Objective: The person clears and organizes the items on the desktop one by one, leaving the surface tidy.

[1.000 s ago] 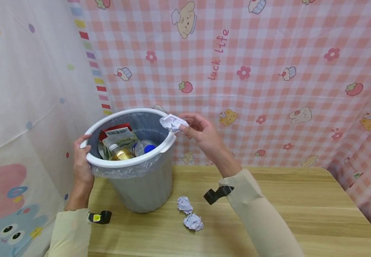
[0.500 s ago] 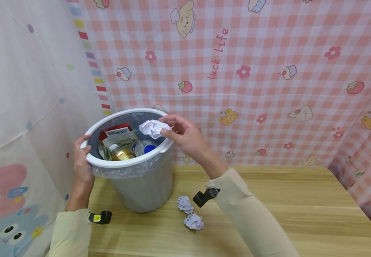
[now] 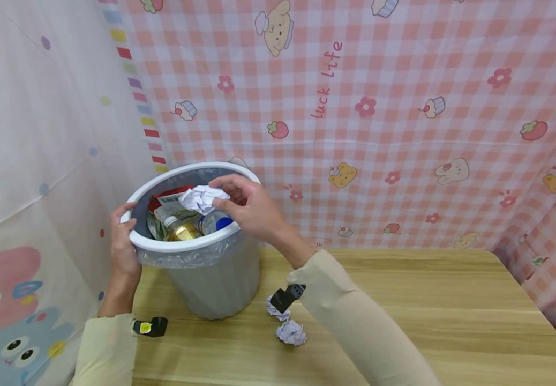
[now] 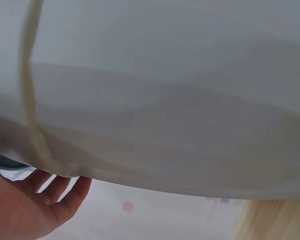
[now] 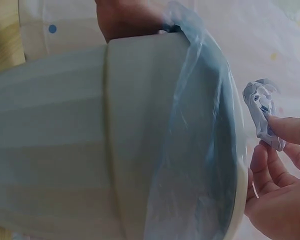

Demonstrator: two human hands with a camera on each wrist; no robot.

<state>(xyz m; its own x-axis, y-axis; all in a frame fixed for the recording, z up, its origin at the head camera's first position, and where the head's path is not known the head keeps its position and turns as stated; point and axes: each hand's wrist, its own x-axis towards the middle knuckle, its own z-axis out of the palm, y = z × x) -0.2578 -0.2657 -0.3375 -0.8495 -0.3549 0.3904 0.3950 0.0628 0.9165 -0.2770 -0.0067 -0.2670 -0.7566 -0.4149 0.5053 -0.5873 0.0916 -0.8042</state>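
My right hand pinches a crumpled ball of white paper between thumb and fingers, over the mouth of a grey trash can. The same paper ball shows in the right wrist view, just beyond the can's rim. On the left side, my left hand grips the can's white rim, its fingers curled over the edge. Inside the can are a bottle of yellow liquid, a clear bottle with a blue cap and a red packet, partly hidden by the paper.
Two more crumpled paper balls lie on the wooden table: a nearer one and one partly hidden behind the right wrist camera. A clear liner folds over the rim. A pink checked curtain hangs behind the table.
My right hand has carried the paper ball leftward from the can's right rim to above its contents. The left hand stays on the rim, and the can has not moved.
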